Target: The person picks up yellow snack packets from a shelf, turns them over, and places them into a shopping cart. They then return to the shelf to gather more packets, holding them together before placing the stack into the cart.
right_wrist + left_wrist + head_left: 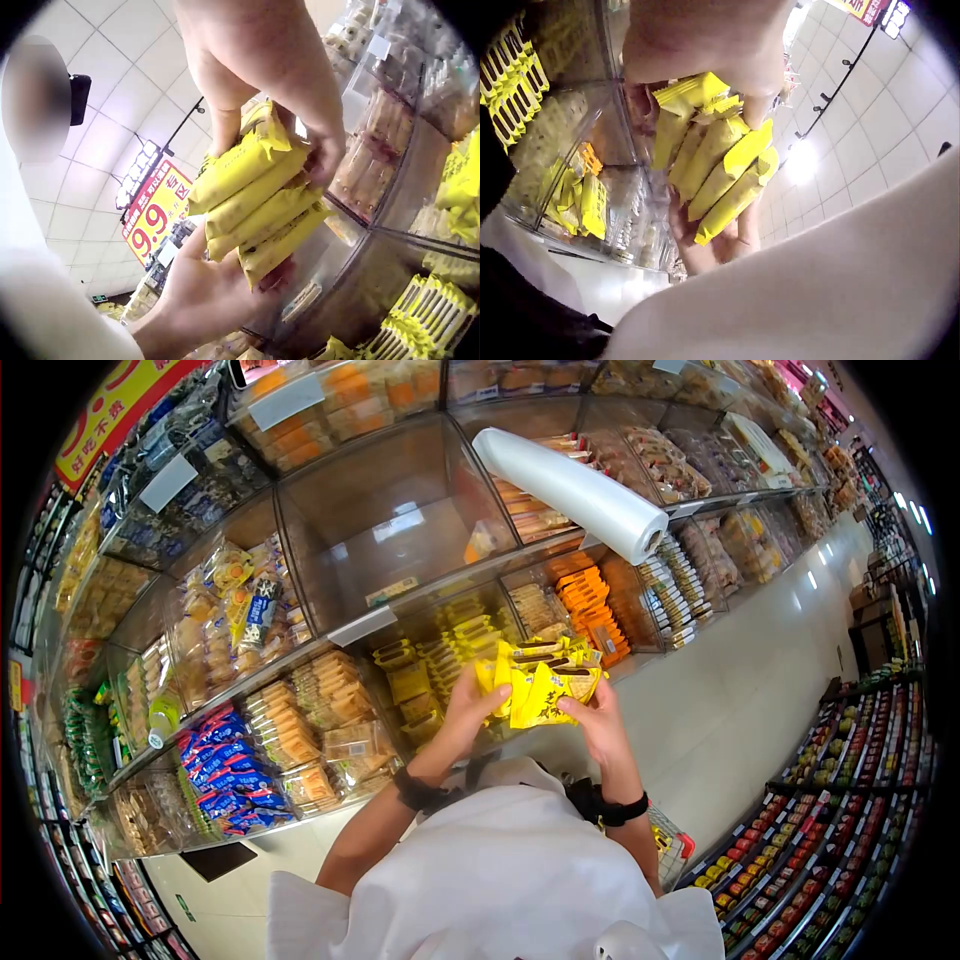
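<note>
Several yellow snack packets [548, 698] are held as a bundle in front of the white shirt, between both hands. The left hand [467, 710] grips the bundle's left end, thumb on the near face. From the other end the right hand [600, 722] pinches it, thumb across the front packet. In the right wrist view the packets [259, 199] lie side by side in a stack, with the right hand [259, 67] over them and the left hand [199, 292] beneath. Behind the hands is a bin of matching yellow packets [440, 660].
Clear-walled bins of packaged snacks rise in tiers ahead, with blue packets [228, 772] at left and orange packets [592, 610] at right. A plastic bag roll [570, 490] lies across the upper bins. A cart [668, 840] stands by the right elbow. Shelves [830, 790] line the aisle.
</note>
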{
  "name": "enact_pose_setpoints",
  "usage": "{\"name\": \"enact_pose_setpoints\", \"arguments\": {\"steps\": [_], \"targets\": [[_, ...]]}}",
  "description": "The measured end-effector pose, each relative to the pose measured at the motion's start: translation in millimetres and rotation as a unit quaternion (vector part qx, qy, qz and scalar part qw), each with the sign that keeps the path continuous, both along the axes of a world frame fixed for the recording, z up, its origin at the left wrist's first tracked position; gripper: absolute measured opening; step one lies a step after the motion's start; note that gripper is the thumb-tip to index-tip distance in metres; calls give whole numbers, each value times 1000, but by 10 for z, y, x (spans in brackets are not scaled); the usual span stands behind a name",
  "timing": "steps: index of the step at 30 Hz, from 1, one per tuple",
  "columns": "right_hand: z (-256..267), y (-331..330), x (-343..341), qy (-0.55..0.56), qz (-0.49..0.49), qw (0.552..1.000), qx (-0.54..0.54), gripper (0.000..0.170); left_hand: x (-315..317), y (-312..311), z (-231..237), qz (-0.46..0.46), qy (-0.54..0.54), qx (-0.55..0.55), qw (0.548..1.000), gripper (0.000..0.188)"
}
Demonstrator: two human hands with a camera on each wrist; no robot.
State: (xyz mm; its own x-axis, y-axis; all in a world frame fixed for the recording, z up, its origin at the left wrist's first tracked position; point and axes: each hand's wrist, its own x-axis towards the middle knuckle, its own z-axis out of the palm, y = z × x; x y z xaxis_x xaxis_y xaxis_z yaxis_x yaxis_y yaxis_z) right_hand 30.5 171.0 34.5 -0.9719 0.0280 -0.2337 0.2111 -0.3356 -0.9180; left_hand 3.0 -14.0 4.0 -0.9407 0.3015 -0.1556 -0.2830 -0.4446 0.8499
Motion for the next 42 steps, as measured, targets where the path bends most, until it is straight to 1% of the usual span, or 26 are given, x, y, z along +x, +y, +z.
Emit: {"name": "enact_pose_setpoints", "arguments": {"steps": [3, 4, 8, 10, 12, 15, 17, 21, 24, 27, 29, 33, 36, 39, 42], "targets": [[28, 46, 28, 71, 33, 997, 20, 60, 27, 18, 32, -4, 24, -14, 1000, 53], [45, 56, 36, 77, 44, 996, 28, 61, 34, 26, 34, -2, 31, -18, 999, 52], [111, 91, 67, 81, 88, 991, 56, 65, 46, 15, -61, 4, 38, 25, 999, 55], [102, 92, 83, 76, 105, 989, 76, 67, 62, 14, 15, 17, 37, 55, 998, 57], [33, 75, 109, 76, 118, 985, 104, 67, 54, 8, 52, 27, 37, 62, 997, 57], [-91, 51, 137, 74, 121, 987, 73, 71, 48, 12, 162, 47, 52, 45, 997, 58], [-88, -7, 116, 103, 107, 988, 44, 75, 48, 5, 212, 51, 71, 35, 996, 58], [-102, -45, 88, 122, 102, 987, -18, 80, 56, 19, 184, 67, 100, 16, 993, 59], [-102, -43, 77, 118, 105, 987, -12, 80, 60, 22, 201, 68, 100, 19, 992, 59], [-148, -40, 101, 132, 79, 988, -8, 81, 50, 20, 187, 65, 106, 23, 992, 59], [-123, -13, 106, 121, 90, 989, -2, 80, 40, 6, 175, 55, 114, 24, 992, 59], [-49, -1, 130, 108, 94, 990, 9, 79, 50, 1, 139, 49, 86, 27, 995, 58], [59, -7, 138, 92, 112, 987, 72, 79, 49, 1, 134, 54, 69, 31, 996, 55], [95, -35, 148, 104, 115, 978, 138, 80, 50, 5, 116, 69, 55, 27, 996, 53], [100, -41, 155, 109, 120, 972, 170, 79, 46, -5, 75, 75, 46, 23, 996, 51]]}}
